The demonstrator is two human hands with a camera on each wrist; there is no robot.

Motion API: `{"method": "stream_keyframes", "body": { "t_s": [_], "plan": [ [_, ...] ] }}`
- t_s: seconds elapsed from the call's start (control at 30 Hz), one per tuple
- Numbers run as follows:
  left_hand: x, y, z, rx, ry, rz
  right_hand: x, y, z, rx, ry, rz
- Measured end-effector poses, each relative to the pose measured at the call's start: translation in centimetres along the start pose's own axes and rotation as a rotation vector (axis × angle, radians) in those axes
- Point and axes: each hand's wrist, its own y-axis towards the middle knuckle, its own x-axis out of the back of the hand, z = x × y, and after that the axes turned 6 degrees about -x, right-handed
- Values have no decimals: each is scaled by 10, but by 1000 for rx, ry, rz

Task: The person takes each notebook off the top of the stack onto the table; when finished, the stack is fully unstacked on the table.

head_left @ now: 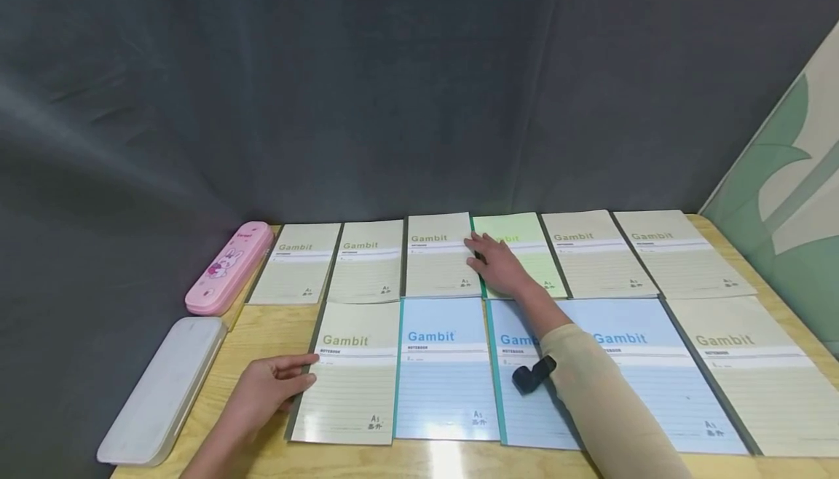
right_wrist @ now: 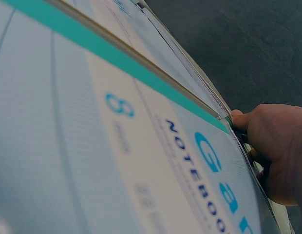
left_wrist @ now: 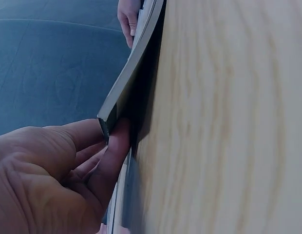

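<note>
At the front left lies a beige Gambit notebook [head_left: 354,399] with a dark spine. My left hand [head_left: 265,392] pinches this notebook by its left edge. In the left wrist view, thumb and fingers sit on either side of the raised spine edge [left_wrist: 104,124], which stands off the table. Over in the back row, my right hand [head_left: 501,264] rests across the left part of a green notebook [head_left: 540,235], its fingers spread to the edge of the neighbouring beige notebook [head_left: 435,268]. Part of the green cover is hidden beneath it.
Blue notebooks [head_left: 448,392] and another beige notebook [head_left: 741,370] continue the front row. More beige ones [head_left: 291,275] line the back by the dark curtain [head_left: 393,86]. A pink pencil case [head_left: 229,268] and a white case [head_left: 164,392] lie left on the wooden table [head_left: 262,330].
</note>
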Motion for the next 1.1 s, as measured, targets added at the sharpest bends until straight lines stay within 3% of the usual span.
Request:
{"method": "stream_keyframes", "body": {
  "t_s": [0.07,0.2,0.33,0.47,0.57,0.63,0.8,0.97,1.1],
  "plan": [
    [0,-1,-2,-11,9,0,1,0,0,-3,-6,0],
    [0,-3,-9,-70,115,1,1,0,0,-8,-7,1],
    [-1,-6,-16,-180,340,2,1,1,-2,-21,5,9],
    [-2,-9,-22,-321,633,15,1,2,-4,-18,7,9],
    [-2,-10,-25,-389,773,29,1,3,-5,-14,6,2],
    [-1,-10,-26,-403,808,22,1,3,-5,-12,6,3],
    [0,-6,-28,-480,791,-49,2,2,-4,-5,6,3],
    [0,8,-34,-571,546,-1,2,1,-4,-11,9,4],
    [-1,22,-36,-562,362,45,-1,1,-3,-8,12,11]
  ]
}}
